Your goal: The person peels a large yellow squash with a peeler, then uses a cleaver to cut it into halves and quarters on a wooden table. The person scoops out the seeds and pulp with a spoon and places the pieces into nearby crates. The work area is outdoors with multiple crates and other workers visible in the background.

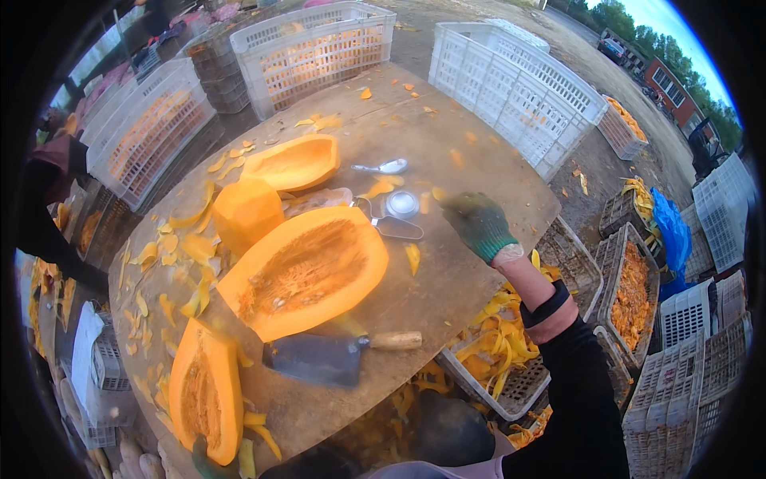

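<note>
My right hand (pixel 479 224), in a green knit glove, is above the right part of the wooden board (pixel 431 287); blur hides whether its fingers hold anything. At the bottom left, my left hand (pixel 209 464), also gloved, touches the lower end of a peeled pumpkin piece (pixel 206 389) with its seedy hollow showing. A large peeled pumpkin half (pixel 311 269) lies hollow side up mid-board, beside a peeled chunk (pixel 246 215) and another hollowed half (pixel 293 161). Near them are a cleaver (pixel 323 359) with a wooden handle, a metal spoon (pixel 383 166), a peeler (pixel 398 227) and a round metal lid (pixel 402 205).
Peel scraps (pixel 197 248) litter the board's left side. White plastic crates (pixel 514 90) stand beyond it, one with orange pieces (pixel 323 60). At right are a crate of peels (pixel 502 347), a crate of orange pulp (pixel 631 299) and stacked crates (pixel 664 383). Another person's dark sleeve (pixel 60 239) is at left.
</note>
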Demonstrator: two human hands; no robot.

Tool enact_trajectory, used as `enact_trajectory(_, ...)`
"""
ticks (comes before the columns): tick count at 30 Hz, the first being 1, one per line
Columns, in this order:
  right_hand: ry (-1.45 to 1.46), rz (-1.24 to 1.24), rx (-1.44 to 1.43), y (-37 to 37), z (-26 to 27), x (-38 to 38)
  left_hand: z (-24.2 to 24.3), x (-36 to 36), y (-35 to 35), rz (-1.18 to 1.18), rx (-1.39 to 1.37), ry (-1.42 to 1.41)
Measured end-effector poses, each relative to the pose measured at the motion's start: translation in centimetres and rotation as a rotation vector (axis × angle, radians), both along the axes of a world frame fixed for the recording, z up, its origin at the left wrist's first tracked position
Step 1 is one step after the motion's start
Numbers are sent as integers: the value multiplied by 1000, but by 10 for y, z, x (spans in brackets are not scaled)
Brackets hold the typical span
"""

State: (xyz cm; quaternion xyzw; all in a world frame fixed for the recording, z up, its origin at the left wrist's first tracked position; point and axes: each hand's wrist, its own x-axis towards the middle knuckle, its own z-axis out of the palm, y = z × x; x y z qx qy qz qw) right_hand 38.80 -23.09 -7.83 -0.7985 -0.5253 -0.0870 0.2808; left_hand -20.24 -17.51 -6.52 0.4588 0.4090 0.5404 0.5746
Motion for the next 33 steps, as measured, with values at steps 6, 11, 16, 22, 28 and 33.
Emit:
enact_trajectory(6, -54, 168, -162, 95, -29, -1, -11, 0, 1, -29, 25, 56)
enact_trajectory(11, -124, 206, -250, -39, -37, 1, -51, -73, 15, -48, 107, 266)
enact_trajectory(16, 441, -267, 88, -162, -49, -12, -96, -137, 43, 70, 610, 1103)
enact_trajectory(22, 1067, -572, 77, -168, -73, -39, -96, -172, 61, -109, 764, 1173)
enact_trajectory(28, 911, -266, -139, -197, -15, -40, -108, -186, 93, -104, 766, 1287)
enact_trajectory(33, 888, -644, -32, -337, 74, -64, -79, -135, 78, -251, 735, 952)
